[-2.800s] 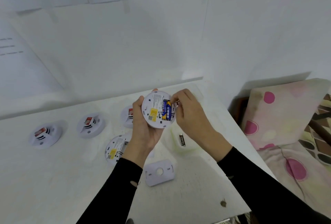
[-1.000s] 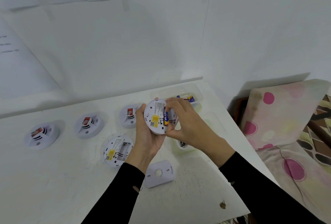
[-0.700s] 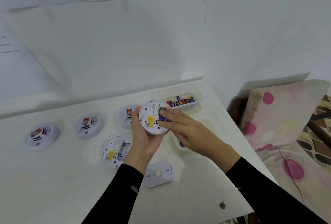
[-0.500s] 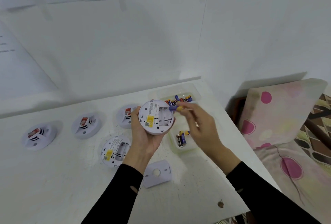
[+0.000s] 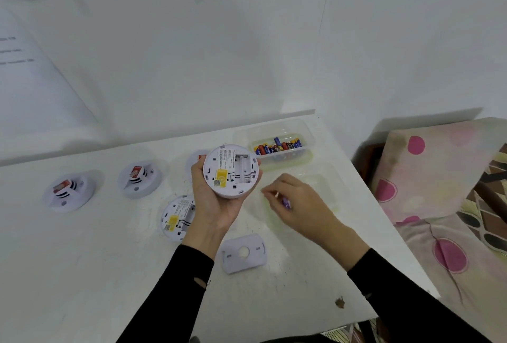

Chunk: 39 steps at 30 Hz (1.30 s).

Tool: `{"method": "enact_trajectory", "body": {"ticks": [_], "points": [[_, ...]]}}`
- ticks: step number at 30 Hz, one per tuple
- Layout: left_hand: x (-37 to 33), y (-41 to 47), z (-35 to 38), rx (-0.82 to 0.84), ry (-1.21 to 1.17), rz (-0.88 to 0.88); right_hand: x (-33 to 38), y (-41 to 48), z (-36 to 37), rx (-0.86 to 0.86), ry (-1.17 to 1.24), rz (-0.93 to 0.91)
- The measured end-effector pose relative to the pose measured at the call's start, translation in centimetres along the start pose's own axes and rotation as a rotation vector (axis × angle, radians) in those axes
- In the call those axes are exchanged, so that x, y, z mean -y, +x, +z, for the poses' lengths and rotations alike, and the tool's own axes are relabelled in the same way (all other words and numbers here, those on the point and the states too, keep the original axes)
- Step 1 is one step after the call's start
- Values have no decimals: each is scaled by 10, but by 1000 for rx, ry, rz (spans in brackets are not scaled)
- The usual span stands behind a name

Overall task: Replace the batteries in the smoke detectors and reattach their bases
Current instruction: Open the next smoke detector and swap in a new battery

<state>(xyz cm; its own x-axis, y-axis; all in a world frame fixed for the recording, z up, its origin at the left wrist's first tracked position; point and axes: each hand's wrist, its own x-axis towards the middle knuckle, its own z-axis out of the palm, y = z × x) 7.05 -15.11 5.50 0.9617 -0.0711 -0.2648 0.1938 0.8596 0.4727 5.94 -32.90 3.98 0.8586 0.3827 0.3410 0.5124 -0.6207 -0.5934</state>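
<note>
**Empty slot to the left of the battery hand**

Out to the left of both hands, two closed detectors (image 5: pixel 70 191) sit on the counter (image 5: pixel 109 260). A third, opened one (image 5: pixel 175 219) lies face down just beside the left wrist.

The left hand (image 5: pixel 216 205) is wrapped round a smoke detector (image 5: pixel 230 171) and holds it off the counter, back side up. Its battery slot (image 5: pixel 242 168) is bare, and the grooves run away from the person.

A loose base plate (image 5: pixel 244 253) lies flat between the two forearms, nearer the body than either hand.

The right hand (image 5: pixel 301 205) pinches one battery (image 5: pixel 286 202) in curled fingers, low over a clear tray (image 5: pixel 329 191). The battery lies slanted, its tip towards the detector, so it crosses the line of the grooves.

The slot is up and to the left of the right hand, near but apart. A box of batteries (image 5: pixel 307 147) stands beyond the right hand, just right of the detector.

The right hand is likely the one to fill the slot. Any battery must first be turned to lie along the grooves.
</note>
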Motion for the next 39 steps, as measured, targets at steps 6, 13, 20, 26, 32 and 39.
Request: {"method": "enact_trajectory", "body": {"ticks": [6,13,20,26,32,39], "points": [[-18,-15,-20,-14,-49,70,6,-35,56,451,21,-244],[-49,-40,-44,-76,-90,175,3,-44,68,418,43,-243],[-109,-69,-90,-71,8,303,63,-32,109,401,120,-291],[-180,-107,-143,-271,36,353,137,4,174,484,163,-369],[-230,-132,-197,-410,489,303,175,50,239,490,156,-273],[-256,-142,-244,-521,817,203,182,81,272,482,214,-65]]}}
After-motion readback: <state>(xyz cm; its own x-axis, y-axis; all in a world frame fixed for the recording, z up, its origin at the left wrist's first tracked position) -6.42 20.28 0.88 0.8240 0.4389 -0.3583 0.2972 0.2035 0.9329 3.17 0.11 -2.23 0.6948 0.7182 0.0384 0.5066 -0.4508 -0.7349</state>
